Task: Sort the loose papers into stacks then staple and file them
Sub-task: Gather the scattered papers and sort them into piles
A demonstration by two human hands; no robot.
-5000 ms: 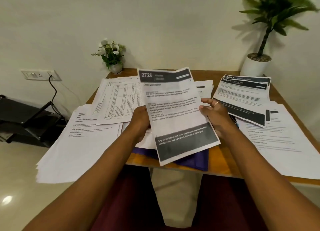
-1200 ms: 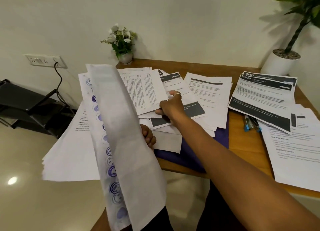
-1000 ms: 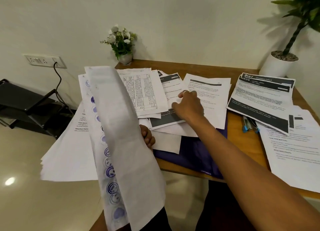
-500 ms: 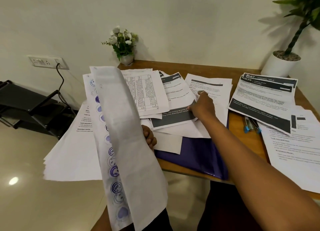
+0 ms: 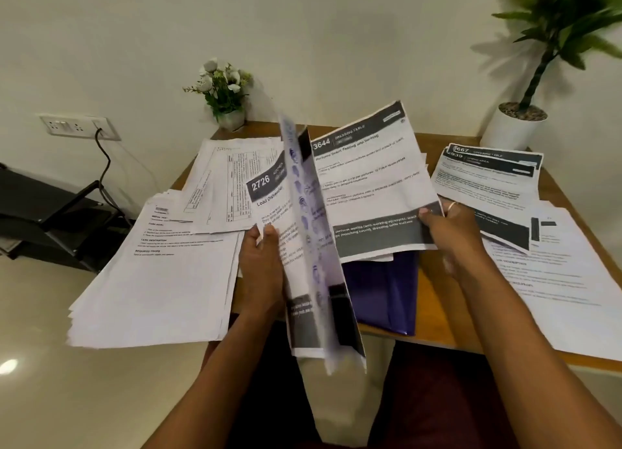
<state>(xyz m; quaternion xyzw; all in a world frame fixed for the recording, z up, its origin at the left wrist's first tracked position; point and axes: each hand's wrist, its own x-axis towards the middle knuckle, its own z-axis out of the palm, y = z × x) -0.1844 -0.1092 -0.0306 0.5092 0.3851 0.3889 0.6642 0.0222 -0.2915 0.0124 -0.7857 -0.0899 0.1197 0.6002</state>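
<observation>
The left hand (image 5: 261, 270) grips an upright sheaf of papers (image 5: 313, 246) while the right hand (image 5: 452, 236) pinches the 3644 sheet (image 5: 367, 186) in its fingers (image 5: 451, 208) over the counter (image 5: 434, 297).

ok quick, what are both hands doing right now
left hand: grips the 2726 sheaf
right hand: pinches the 3644 sheet

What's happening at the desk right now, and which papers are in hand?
A person is mid-sort. The left hand grips the 2726 sheet and a purple-printed sheet together, held upright. The right hand pinches the 3644 sheet by its lower corner, lifted above the purple folder. Other papers lie in a left pile overhanging the table and a right pile of dark-headed sheets. No stapler shows; nothing looks stapled or filed yet.
</observation>
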